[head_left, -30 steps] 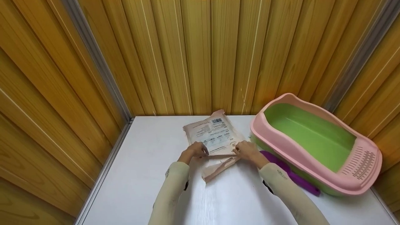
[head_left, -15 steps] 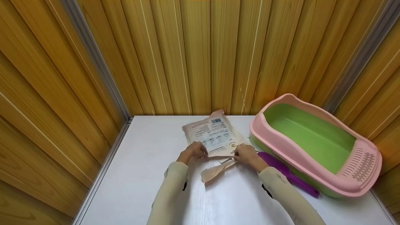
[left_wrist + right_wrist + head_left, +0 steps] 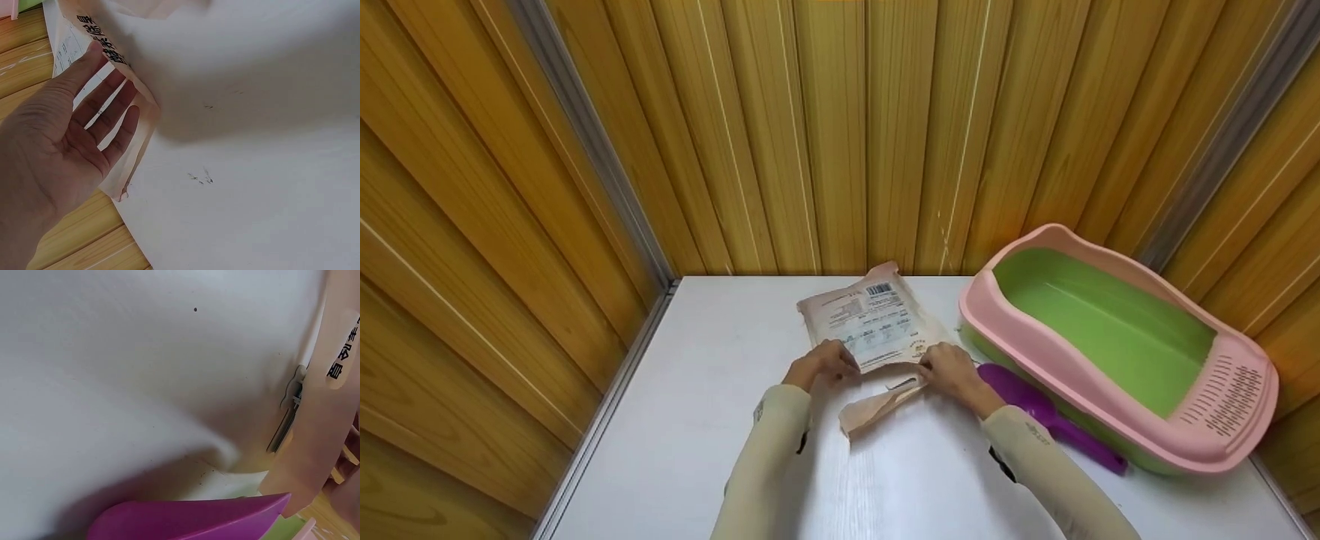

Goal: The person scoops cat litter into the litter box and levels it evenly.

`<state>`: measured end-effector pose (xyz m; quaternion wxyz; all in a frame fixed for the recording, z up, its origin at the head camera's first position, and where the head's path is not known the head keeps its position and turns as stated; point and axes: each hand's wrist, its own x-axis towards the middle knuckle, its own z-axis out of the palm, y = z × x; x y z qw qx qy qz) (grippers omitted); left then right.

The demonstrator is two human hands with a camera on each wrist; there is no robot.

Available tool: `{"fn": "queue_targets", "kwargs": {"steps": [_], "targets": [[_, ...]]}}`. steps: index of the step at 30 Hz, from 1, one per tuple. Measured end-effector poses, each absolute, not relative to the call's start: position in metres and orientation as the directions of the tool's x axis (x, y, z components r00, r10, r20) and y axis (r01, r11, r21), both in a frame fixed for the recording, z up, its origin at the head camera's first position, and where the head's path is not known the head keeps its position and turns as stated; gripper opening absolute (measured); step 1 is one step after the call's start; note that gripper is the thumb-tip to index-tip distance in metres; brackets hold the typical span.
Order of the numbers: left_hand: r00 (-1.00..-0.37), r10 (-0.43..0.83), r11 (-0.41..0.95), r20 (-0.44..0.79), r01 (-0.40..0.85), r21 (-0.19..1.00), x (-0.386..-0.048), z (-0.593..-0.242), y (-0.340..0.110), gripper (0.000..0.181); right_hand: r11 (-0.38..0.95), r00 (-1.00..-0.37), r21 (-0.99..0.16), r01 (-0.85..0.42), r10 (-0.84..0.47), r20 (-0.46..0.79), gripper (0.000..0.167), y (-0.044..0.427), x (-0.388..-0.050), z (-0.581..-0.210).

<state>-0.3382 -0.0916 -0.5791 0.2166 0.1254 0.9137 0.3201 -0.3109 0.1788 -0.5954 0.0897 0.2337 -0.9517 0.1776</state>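
A pale pink printed bag with a barcode lies on the white table, its near edge lifted and bowed. My left hand pinches the left end of that edge; in the left wrist view its thumb and fingertips meet the bag's lettered film. Toward the right end of the edge, my right hand pinches the film with curled fingers. A torn strip of the same film trails below the bag, its upper end close to my right hand. In the right wrist view, film hides most of the right fingers.
A pink-rimmed green litter tray stands to the right. Against its near side lies a purple scoop, close to the right forearm. Wood-look panels wall the back and sides of the white table.
The bag's near edge has gone from nearly straight to arched upward. Its torn strip has shifted slightly left and downward. Both hands stay almost in place.
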Motion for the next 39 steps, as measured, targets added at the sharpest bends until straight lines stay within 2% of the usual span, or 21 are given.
{"fn": "queue_targets", "kwargs": {"steps": [4, 10, 19, 23, 31, 39], "targets": [[-0.866, 0.391, 0.750, -0.313, 0.102, 0.653, -0.335, -0.576, -0.094, 0.019, 0.831, -0.857, -0.265, -0.489, -0.401, 0.324, 0.008, 0.178, -0.310, -0.599], [-0.860, 0.400, 0.744, -0.318, 0.102, 0.661, -0.333, -0.572, -0.095, 0.020, 0.808, -0.765, -0.146, -0.571, -0.460, 0.450, 0.009, 0.178, -0.311, -0.606], [-0.858, 0.374, 0.737, -0.351, 0.046, 0.674, -0.337, -0.574, -0.095, 0.021, 0.766, -0.698, -0.136, -0.629, -0.480, 0.531, 0.011, 0.181, -0.308, -0.615], [-0.858, 0.360, 0.743, -0.365, 0.027, 0.668, -0.338, -0.577, -0.093, 0.020, 0.773, -0.693, -0.134, -0.620, -0.460, 0.555, 0.011, 0.183, -0.304, -0.621], [-0.847, 0.393, 0.736, -0.358, 0.056, 0.675, -0.340, -0.583, -0.090, 0.019, 0.796, -0.745, -0.170, -0.581, -0.435, 0.506, 0.008, 0.181, -0.293, -0.631], [-0.861, 0.406, 0.769, -0.307, 0.140, 0.624, -0.339, -0.581, -0.093, 0.017, 0.800, -0.688, -0.107, -0.591, -0.429, 0.586, 0.013, 0.173, -0.295, -0.630]]}}
